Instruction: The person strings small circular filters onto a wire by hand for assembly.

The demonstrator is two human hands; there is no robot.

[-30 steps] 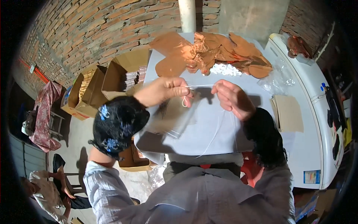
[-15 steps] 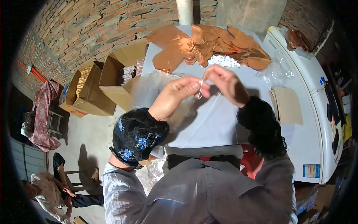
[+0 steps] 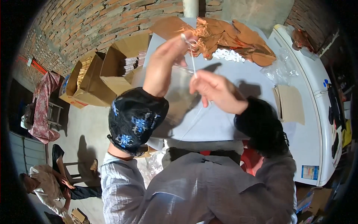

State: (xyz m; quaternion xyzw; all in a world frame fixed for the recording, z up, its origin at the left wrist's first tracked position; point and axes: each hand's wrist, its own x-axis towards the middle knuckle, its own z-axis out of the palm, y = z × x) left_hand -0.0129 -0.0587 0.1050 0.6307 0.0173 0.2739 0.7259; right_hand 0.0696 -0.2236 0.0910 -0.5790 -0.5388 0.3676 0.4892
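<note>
A thin white string point(image 3: 192, 59) runs between my two hands above the table, looped near the left fingertips. My left hand point(image 3: 164, 63) is raised toward the far side, its fingers closed on the upper part of the string. A small white bit shows at its fingertip, too small to name. Lower and to the right, my right hand point(image 3: 220, 91) pinches the string between thumb and forefinger. From there a loose length hangs toward the table's near edge. Beyond the hands lie copper-coloured foil sheets point(image 3: 253, 37) and a heap of small white pieces point(image 3: 228, 55).
Two open cardboard boxes point(image 3: 108, 78) with bundled goods stand left of the white table point(image 3: 223, 127). Clear plastic point(image 3: 281, 69) and a stack of brown sheets point(image 3: 291, 104) lie at the right, beside a white appliance point(image 3: 313, 149). Another person point(image 3: 48, 186) sits at lower left.
My hands have moved apart: the left went up and away, the right came down and to the left. The string between them is now drawn out.
</note>
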